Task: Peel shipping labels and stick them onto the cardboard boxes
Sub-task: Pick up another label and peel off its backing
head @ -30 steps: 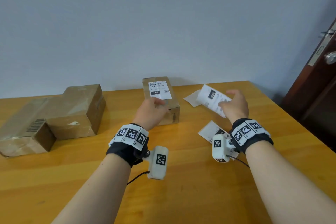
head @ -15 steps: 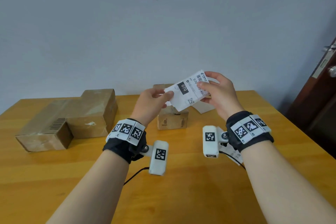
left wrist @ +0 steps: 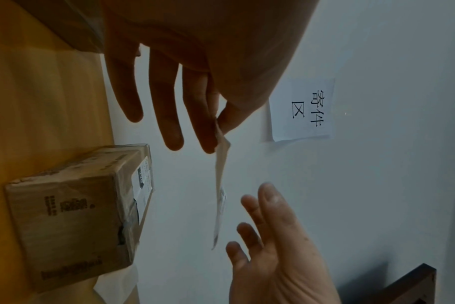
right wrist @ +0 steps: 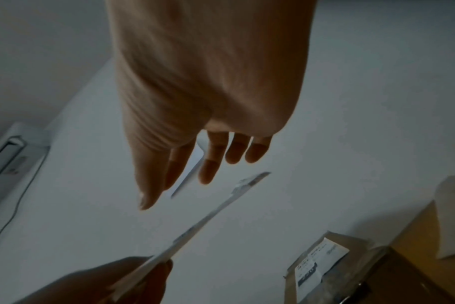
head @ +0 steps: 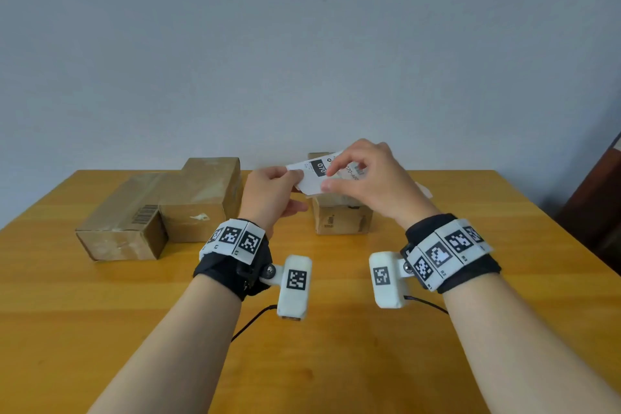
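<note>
Head view is bright and evenly lit with bowed wide-angle edges, while both wrist views are dim, with backlit, slightly blurred fingers [left wrist: 171, 115].

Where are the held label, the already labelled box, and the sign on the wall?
label [head: 317, 167], head view, on its black "070" patch.
labelled box [left wrist: 65, 214], left wrist view, on its printed side face.
wall sign [left wrist: 303, 109], left wrist view, between its printed characters.

2 boxes [head: 161, 208] left of labelled box [head: 339, 219] (on table [head: 336, 346]).
</note>
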